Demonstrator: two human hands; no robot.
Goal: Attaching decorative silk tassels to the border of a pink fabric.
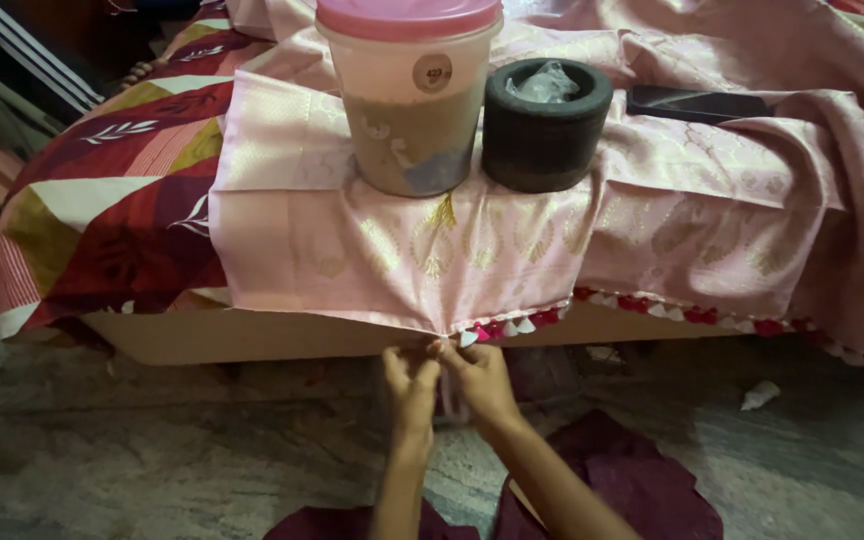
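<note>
A pink silk cloth [422,250] with gold leaf motifs hangs over the front edge of a bed. Small red and white tassels [512,325] run along its lower hem from the middle to the right. My left hand [410,378] and my right hand [477,375] are side by side just below the hem, fingertips pinched on the edge where the tassel row ends. What lies between the fingers is too small to tell.
A plastic jar [409,95] with a pink lid and a round black stone mortar [545,122] stand on the cloth. A dark phone [697,103] lies behind them. A patterned red bedsheet [112,200] covers the bed. Maroon fabric [642,480] lies on the stone floor.
</note>
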